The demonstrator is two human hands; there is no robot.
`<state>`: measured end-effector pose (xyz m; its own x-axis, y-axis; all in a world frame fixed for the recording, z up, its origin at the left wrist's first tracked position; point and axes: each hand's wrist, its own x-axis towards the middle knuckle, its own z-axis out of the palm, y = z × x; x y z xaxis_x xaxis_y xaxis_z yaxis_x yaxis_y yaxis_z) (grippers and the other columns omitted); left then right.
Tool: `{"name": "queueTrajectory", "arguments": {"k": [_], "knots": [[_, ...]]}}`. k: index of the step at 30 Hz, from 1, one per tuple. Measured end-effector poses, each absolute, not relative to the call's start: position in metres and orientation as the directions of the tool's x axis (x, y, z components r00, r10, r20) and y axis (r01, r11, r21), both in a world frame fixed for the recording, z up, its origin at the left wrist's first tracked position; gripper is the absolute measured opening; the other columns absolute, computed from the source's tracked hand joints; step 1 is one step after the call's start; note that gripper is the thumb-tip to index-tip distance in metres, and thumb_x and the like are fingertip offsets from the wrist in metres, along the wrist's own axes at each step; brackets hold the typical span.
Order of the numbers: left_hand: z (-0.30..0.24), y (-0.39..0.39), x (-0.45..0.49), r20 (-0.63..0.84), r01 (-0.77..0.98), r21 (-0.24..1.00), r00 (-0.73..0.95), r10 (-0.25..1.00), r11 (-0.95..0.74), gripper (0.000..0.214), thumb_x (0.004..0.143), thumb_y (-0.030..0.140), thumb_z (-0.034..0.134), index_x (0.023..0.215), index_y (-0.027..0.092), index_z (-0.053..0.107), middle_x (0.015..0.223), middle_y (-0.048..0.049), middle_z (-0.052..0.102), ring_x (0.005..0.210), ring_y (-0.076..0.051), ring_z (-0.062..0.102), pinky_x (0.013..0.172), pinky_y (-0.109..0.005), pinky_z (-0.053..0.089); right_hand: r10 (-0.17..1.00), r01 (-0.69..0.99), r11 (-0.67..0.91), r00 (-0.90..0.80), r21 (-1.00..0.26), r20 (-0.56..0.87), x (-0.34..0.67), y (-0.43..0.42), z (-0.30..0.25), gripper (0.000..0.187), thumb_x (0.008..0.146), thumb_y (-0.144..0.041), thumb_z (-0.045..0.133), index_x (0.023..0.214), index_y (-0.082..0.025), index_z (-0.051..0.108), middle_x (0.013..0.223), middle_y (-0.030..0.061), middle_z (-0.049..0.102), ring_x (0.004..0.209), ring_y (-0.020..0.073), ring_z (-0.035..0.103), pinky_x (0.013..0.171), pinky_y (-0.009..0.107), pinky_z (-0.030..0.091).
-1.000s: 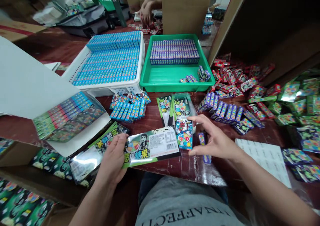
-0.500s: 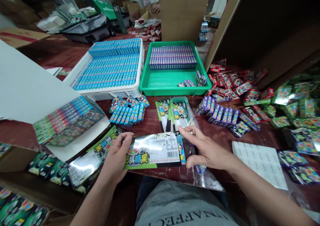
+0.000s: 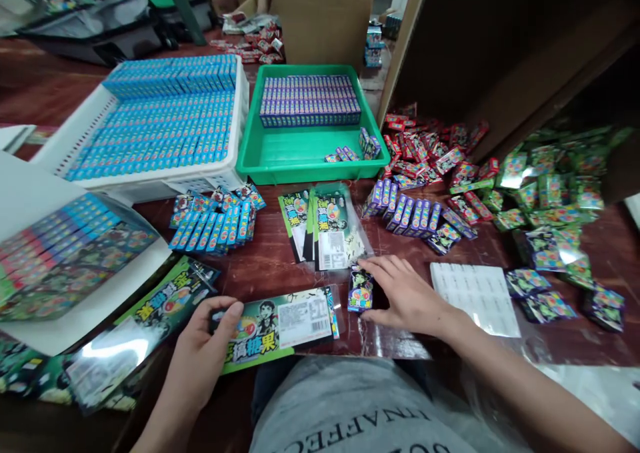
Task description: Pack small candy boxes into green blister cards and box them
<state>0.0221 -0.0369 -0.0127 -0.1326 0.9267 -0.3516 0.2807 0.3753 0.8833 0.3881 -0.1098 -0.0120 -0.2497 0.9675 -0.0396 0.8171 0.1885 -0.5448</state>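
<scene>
My left hand (image 3: 205, 343) grips the left end of a green-and-black printed candy pouch (image 3: 257, 354), thumb on top. A blue box (image 3: 332, 313) shows at the pouch's right end. My right hand (image 3: 407, 296) holds a small dark purple candy box (image 3: 361, 289) by its top and bottom edges, between thumb and fingers, at the table surface. A narrow gap separates this box from the pouch. Just beyond it lie more flat printed pouches (image 3: 333, 223).
Blue boxes fill a white basket (image 3: 239, 133); purple ones sit in a green tray (image 3: 295, 147). Rows of blue boxes (image 3: 213, 226) and purple boxes (image 3: 415, 214) stand nearer. Red packets (image 3: 425, 149), green packets (image 3: 545, 193) and a white label sheet (image 3: 475, 299) lie right.
My left hand and the pouch have moved left and down in view. My right hand has drawn away from the pouch's right end, and the purple box now shows in its fingers.
</scene>
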Motion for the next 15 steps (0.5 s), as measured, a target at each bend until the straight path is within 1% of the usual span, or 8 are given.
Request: {"name": "queueTrajectory", "arguments": {"k": [2, 4, 7, 9, 11, 13, 15], "knots": [[-0.011, -0.037, 0.029, -0.376, 0.252, 0.886, -0.105, 0.921, 0.39, 0.048, 0.066, 0.053, 0.086, 0.096, 0.022, 0.066, 0.074, 0.003, 0.068, 0.057, -0.016, 0.064, 0.053, -0.024, 0.054, 0.981, 0.814, 0.173, -0.191, -0.555, 0.025, 0.381, -0.111, -0.01, 0.083, 0.079, -0.042, 0.076, 0.151, -0.024, 0.039, 0.141, 0.0155, 0.052, 0.128, 0.0385, 0.048, 0.108, 0.062, 0.041], [-0.011, -0.038, 0.034, -0.394, 0.208, 0.89, -0.095, 0.914, 0.405, 0.047, 0.069, 0.053, 0.085, 0.098, 0.023, 0.064, 0.074, 0.0039, 0.066, 0.057, -0.016, 0.064, 0.054, -0.024, 0.054, 0.981, 0.784, 0.183, -0.184, -0.593, 0.059, 0.377, -0.113, -0.005, 0.082, 0.076, -0.037, 0.077, 0.149, -0.023, 0.041, 0.14, 0.016, 0.05, 0.128, 0.0378, 0.048, 0.109, 0.06, 0.041], [-0.012, -0.037, 0.039, -0.405, 0.173, 0.897, -0.053, 0.913, 0.408, 0.046, 0.073, 0.053, 0.083, 0.1, 0.024, 0.061, 0.076, 0.004, 0.065, 0.06, -0.015, 0.064, 0.056, -0.025, 0.055, 0.938, 0.672, 0.258, -0.346, -0.695, 0.014, 0.375, -0.115, -0.003, 0.085, 0.073, -0.036, 0.08, 0.148, -0.024, 0.042, 0.139, 0.0144, 0.046, 0.129, 0.0349, 0.048, 0.11, 0.054, 0.043], [-0.012, -0.035, 0.041, -0.419, 0.169, 0.895, -0.007, 0.908, 0.414, 0.045, 0.074, 0.053, 0.083, 0.101, 0.025, 0.06, 0.076, 0.004, 0.066, 0.06, -0.016, 0.065, 0.057, -0.026, 0.055, 0.891, 0.582, 0.282, -0.453, -0.762, -0.016, 0.376, -0.115, -0.005, 0.09, 0.074, -0.036, 0.082, 0.152, -0.026, 0.038, 0.139, 0.0127, 0.044, 0.13, 0.0316, 0.048, 0.111, 0.048, 0.045], [-0.009, -0.032, 0.042, -0.419, 0.179, 0.894, 0.005, 0.908, 0.412, 0.045, 0.075, 0.054, 0.082, 0.102, 0.026, 0.059, 0.076, 0.0041, 0.066, 0.06, -0.016, 0.065, 0.057, -0.026, 0.055, 0.868, 0.531, 0.275, -0.495, -0.801, -0.031, 0.378, -0.115, -0.009, 0.094, 0.078, -0.035, 0.081, 0.157, -0.029, 0.031, 0.142, 0.012, 0.041, 0.133, 0.0289, 0.047, 0.112, 0.044, 0.045], [-0.005, -0.028, 0.042, -0.407, 0.223, 0.891, 0.008, 0.914, 0.395, 0.045, 0.075, 0.054, 0.082, 0.1, 0.025, 0.059, 0.074, 0.004, 0.065, 0.059, -0.016, 0.063, 0.056, -0.024, 0.053, 0.878, 0.513, 0.25, -0.478, -0.821, -0.032, 0.381, -0.114, -0.011, 0.094, 0.083, -0.036, 0.079, 0.16, -0.032, 0.025, 0.146, 0.0119, 0.039, 0.136, 0.0282, 0.047, 0.114, 0.045, 0.044], [-0.001, -0.022, 0.044, -0.406, 0.266, 0.884, 0.026, 0.913, 0.385, 0.045, 0.074, 0.055, 0.082, 0.098, 0.025, 0.059, 0.072, 0.0046, 0.063, 0.058, -0.014, 0.061, 0.054, -0.022, 0.051, 0.906, 0.492, 0.224, -0.424, -0.841, -0.006, 0.384, -0.112, -0.011, 0.094, 0.083, -0.039, 0.08, 0.159, -0.034, 0.025, 0.148, 0.012, 0.039, 0.138, 0.0289, 0.046, 0.115, 0.048, 0.042]]}}
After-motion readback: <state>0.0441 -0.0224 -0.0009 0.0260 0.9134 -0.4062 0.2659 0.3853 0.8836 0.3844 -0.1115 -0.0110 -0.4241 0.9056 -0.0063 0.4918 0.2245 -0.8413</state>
